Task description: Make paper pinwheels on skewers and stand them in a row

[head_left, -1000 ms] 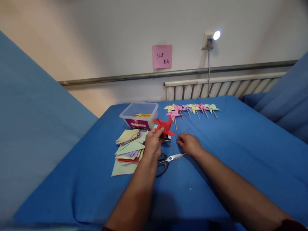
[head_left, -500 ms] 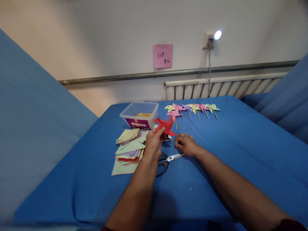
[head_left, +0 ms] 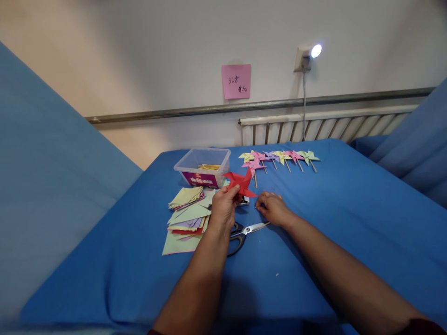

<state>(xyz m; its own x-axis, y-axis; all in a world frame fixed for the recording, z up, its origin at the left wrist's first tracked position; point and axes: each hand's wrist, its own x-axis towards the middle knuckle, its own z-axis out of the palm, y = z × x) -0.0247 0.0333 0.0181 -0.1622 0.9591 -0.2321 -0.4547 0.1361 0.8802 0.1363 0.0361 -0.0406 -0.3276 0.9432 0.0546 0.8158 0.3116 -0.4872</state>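
Between the thumb and fingers of my left hand (head_left: pixel 225 203) is a red paper pinwheel (head_left: pixel 240 183), its folded blades facing up. To the right, my right hand (head_left: pixel 274 207) is low over the cloth with fingers pinched together. A tiny pale thing shows at its fingertips, too small to name. Below the hands lie scissors (head_left: pixel 244 232) with black handles, blades pointing right toward my right wrist. Behind my left hand a small dark and white object (head_left: pixel 244 200) is partly hidden.
Stacks of coloured paper (head_left: pixel 186 218) lie left of my left arm. Behind them stands a clear plastic box (head_left: pixel 201 163) with yellow sticks (head_left: pixel 209 166). Several finished pinwheels on sticks (head_left: pixel 286 157) lie along the back of the blue-covered table (head_left: pixel 331 251).
My right hand has shifted slightly to the right, its fingers drawn closer together at the tips. My left hand keeps the red pinwheel in nearly the same place.
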